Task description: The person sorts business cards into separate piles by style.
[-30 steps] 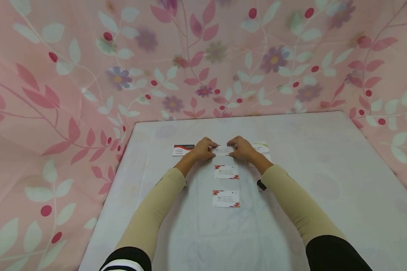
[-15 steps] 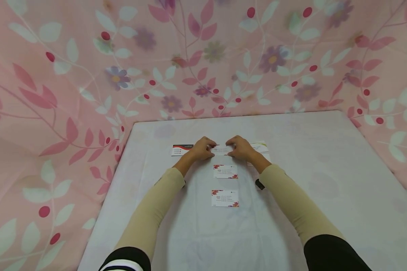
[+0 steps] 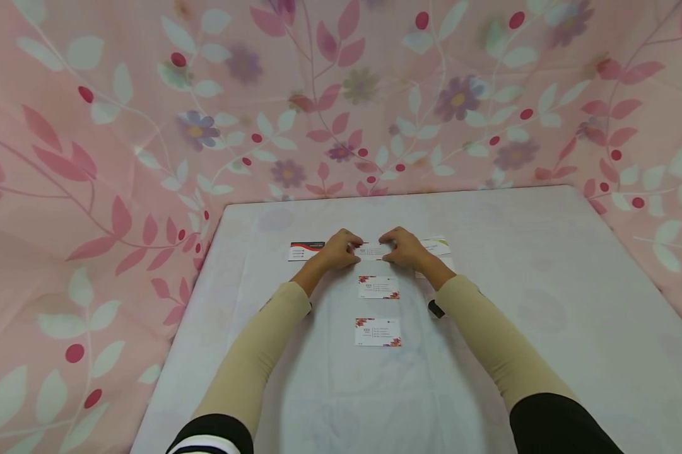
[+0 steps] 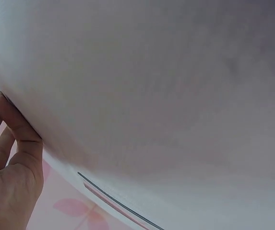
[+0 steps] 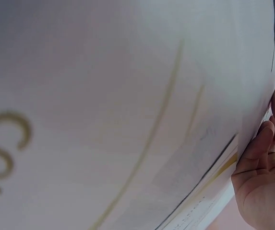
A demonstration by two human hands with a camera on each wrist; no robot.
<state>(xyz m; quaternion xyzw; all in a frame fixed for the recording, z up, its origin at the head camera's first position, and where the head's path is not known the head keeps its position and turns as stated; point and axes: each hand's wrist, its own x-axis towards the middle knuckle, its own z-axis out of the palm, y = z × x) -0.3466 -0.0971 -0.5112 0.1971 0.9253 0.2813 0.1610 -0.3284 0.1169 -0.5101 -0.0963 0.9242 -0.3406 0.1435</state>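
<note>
Between my two hands lies a white business card with small dark print, in the back row on the table. My left hand holds its left end, with finger at the upper corner and thumb at the lower one. The right hand grips the right end the same way. Fingers hide both ends of the card. In the left wrist view the left hand has bent fingers low over the cloth. The right hand in the right wrist view also curls down at the surface.
Two white cards with red-orange floral corners lie in a column nearer me. A red-and-black card is left of my left hand. Behind my right wrist sits a green-edged card. White cloth covers the table; a floral curtain hangs behind.
</note>
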